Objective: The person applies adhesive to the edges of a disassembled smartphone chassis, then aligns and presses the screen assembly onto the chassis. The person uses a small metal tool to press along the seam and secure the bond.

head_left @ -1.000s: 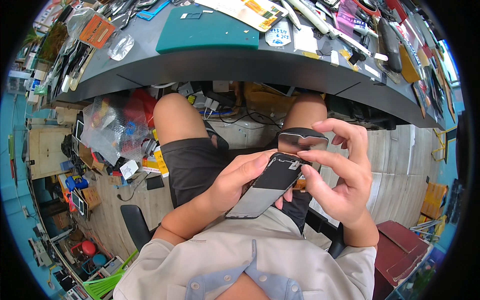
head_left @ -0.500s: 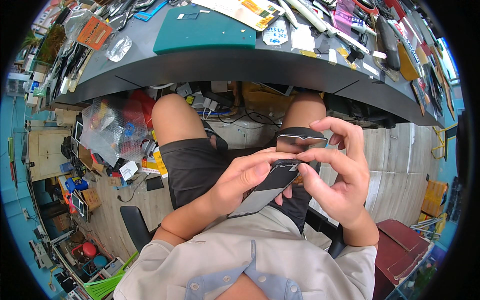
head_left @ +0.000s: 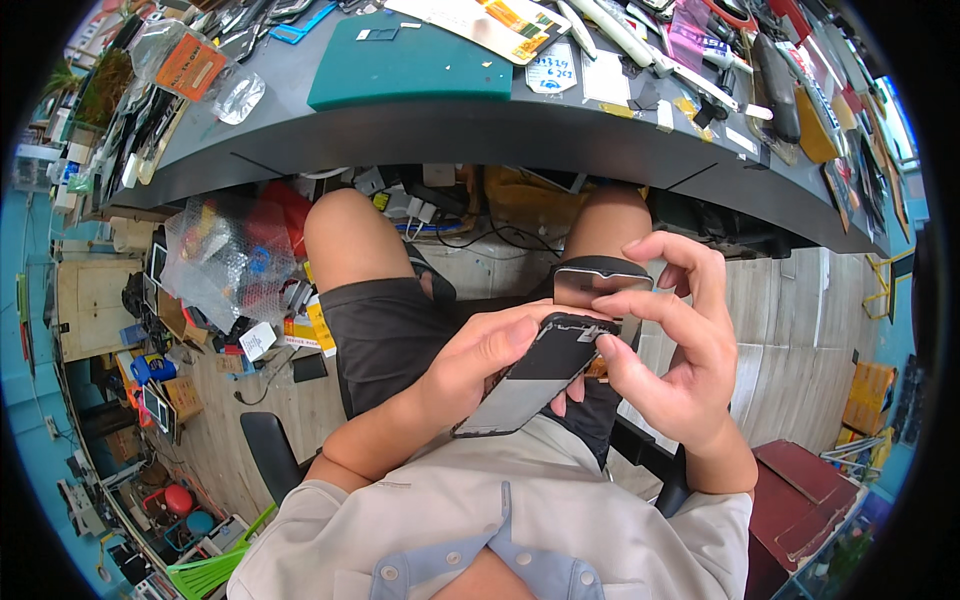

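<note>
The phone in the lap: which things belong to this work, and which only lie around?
In use:
- dark phone, held by left hand
- right hand, fingertips at its top edge
- second flat dark piece behind it

Lying about:
- green mat on desk
- bubble-wrap bag
- red stool

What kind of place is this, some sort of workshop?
Most likely a small phone repair shop. The left hand and right hand hold an opened phone, the grey workbench carries a green cutting mat and scattered tools, and spare parts clutter the floor.
</note>
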A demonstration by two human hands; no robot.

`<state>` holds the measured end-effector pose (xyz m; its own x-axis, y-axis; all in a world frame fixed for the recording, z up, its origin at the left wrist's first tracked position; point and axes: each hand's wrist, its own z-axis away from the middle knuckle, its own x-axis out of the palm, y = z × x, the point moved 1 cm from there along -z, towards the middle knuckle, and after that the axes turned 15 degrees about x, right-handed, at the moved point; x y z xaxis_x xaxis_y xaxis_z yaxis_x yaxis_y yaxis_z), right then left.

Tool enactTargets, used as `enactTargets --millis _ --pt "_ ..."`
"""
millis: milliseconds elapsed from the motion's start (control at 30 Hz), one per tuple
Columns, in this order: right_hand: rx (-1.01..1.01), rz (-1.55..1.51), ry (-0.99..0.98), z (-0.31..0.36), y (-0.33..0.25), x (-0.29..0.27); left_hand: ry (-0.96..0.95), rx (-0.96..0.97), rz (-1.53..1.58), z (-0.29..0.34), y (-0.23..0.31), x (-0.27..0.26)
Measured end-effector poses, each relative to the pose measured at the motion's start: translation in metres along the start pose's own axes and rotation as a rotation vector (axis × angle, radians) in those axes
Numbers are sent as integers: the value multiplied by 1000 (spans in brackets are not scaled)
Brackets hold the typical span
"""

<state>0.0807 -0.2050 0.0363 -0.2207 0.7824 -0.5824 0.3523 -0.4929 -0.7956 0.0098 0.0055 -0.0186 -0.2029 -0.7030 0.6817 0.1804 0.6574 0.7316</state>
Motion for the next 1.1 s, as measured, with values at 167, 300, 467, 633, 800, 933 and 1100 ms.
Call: enactTargets --millis 167,300,467,633,800,933,1100 --pt "-65 71 -68 -8 -1 -7 -39 -11 75 -1 -4 -3" --pt "-65 -16 -181 -12 10 -6 -63 -50 111 0 -5 -7" --pt "21 -182 -257 -12 19 -4 -45 -70 141 2 -9 -7" --pt "63 -235 -281 -12 19 -3 -23 -98 140 1 -9 -5" --pt "51 -220 -207 -10 11 -2 10 -108 168 0 -13 -13" --pt "26 -334 -83 -9 17 -7 53 -125 256 0 -15 -20" --pt "102 -386 29 -2 24 -8 81 -102 451 -2 -14 -15"
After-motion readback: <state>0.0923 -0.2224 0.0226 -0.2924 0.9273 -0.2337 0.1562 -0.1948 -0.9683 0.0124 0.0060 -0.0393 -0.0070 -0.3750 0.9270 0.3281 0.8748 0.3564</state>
